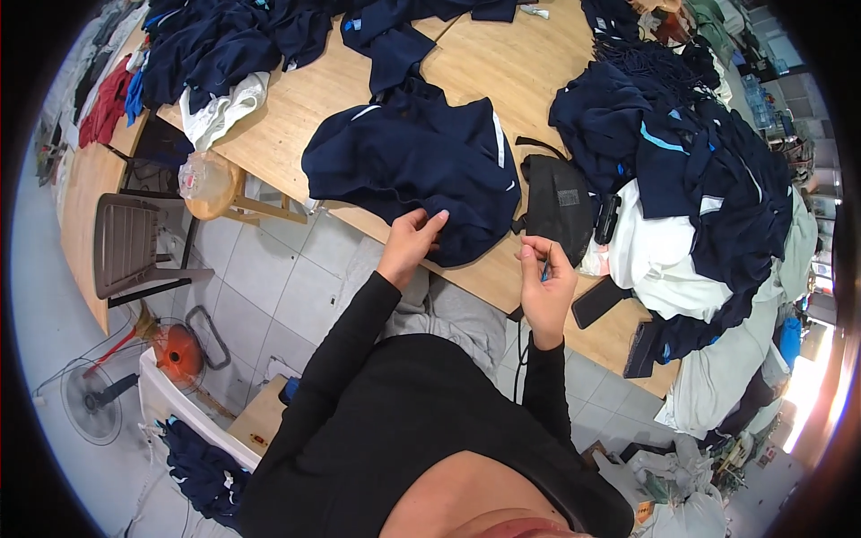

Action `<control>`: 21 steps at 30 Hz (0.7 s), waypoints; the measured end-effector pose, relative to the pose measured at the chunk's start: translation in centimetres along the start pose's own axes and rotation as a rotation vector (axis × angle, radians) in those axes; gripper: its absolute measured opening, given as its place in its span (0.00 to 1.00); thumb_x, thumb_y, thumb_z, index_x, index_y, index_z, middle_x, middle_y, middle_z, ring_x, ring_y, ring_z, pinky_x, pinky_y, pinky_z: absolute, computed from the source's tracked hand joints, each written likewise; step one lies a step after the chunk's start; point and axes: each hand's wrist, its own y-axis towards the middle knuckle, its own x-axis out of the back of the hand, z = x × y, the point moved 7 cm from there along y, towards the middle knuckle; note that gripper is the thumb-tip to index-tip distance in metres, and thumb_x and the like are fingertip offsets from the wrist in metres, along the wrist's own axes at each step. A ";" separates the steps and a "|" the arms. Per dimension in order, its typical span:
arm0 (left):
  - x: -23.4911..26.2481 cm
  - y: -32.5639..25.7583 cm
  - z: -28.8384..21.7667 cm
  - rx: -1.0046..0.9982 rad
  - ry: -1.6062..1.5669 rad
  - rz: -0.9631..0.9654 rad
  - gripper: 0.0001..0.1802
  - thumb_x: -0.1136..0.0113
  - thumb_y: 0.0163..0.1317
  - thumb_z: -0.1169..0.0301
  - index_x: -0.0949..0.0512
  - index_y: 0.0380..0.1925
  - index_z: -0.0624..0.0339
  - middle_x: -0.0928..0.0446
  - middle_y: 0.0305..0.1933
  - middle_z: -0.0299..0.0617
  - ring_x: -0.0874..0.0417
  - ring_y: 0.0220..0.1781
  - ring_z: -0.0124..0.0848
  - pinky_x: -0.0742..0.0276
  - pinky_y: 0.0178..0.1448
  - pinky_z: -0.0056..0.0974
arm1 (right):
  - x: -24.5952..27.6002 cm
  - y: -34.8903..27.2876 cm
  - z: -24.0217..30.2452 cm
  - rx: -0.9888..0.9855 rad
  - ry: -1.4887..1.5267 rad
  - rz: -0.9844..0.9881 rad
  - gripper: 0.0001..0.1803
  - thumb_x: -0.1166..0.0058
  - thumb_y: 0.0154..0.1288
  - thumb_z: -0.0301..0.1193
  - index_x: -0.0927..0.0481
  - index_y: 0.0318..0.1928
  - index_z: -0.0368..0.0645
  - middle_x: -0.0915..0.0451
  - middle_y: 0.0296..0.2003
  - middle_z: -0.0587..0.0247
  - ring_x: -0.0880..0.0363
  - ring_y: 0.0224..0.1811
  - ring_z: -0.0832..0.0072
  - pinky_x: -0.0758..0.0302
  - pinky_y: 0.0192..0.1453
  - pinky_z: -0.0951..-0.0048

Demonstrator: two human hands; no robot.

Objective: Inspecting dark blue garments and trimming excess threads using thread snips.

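A navy garment (417, 170) with white stripes lies crumpled on the wooden table in front of me. My left hand (413, 244) is closed on its near edge, thumb and fingers pinching the cloth. Just right of the garment, my right hand (549, 285) is raised at the table's front edge with its fingertips pinched together. A small blue thing (545, 271) shows in that hand; most of it is hidden by the fingers, so its kind cannot be told. A black pouch (558, 202) lies beyond the right hand.
A large heap of navy garments (717, 170) covers the table's right side, with white cloth (655, 247) under it and a dark phone (601, 303) near the edge. More navy clothes (215, 49) lie far left. A stool (220, 204) and brown chair (126, 242) stand left.
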 end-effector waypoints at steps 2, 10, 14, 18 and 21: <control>-0.5 -0.6 -1.1 -0.130 0.025 0.028 0.14 0.34 0.83 0.62 0.14 0.51 0.64 0.15 0.40 0.29 0.18 0.39 0.20 0.19 0.44 0.31 | 0.2 0.0 0.2 -0.008 -0.016 0.015 0.06 0.37 0.82 0.22 0.12 0.53 0.33 0.13 0.39 0.70 0.18 0.41 0.87 0.24 0.48 0.82; 1.0 -5.0 -8.1 -0.339 -0.465 0.207 0.26 0.33 0.77 0.76 0.22 0.73 0.58 0.13 0.63 0.33 0.13 0.58 0.23 0.18 0.64 0.32 | 0.3 0.3 -0.2 -0.024 -0.025 0.054 0.08 0.37 0.83 0.23 0.13 0.56 0.34 0.12 0.45 0.67 0.15 0.46 0.83 0.23 0.51 0.80; 2.2 -7.5 -10.4 -0.465 -0.454 0.157 0.39 0.32 0.74 0.79 0.34 0.83 0.58 0.25 0.80 0.40 0.23 0.79 0.33 0.26 0.82 0.41 | -0.1 0.1 0.1 -0.006 -0.046 0.065 0.08 0.37 0.83 0.24 0.13 0.56 0.34 0.12 0.43 0.68 0.16 0.45 0.84 0.23 0.50 0.81; 9.3 -5.8 -7.5 -0.453 -0.509 -0.104 0.34 0.31 0.79 0.71 0.32 0.80 0.61 0.22 0.77 0.44 0.20 0.77 0.36 0.24 0.81 0.45 | -1.4 0.4 -1.0 -0.010 -0.019 0.074 0.08 0.37 0.82 0.23 0.13 0.56 0.33 0.12 0.41 0.68 0.16 0.44 0.84 0.23 0.50 0.80; 17.1 -3.6 -2.5 -0.388 -0.481 -0.262 0.29 0.31 0.81 0.66 0.28 0.76 0.63 0.15 0.67 0.43 0.14 0.68 0.34 0.20 0.75 0.44 | -2.2 0.7 -2.8 0.007 -0.140 0.139 0.09 0.36 0.81 0.24 0.13 0.54 0.32 0.13 0.36 0.65 0.17 0.42 0.83 0.21 0.49 0.77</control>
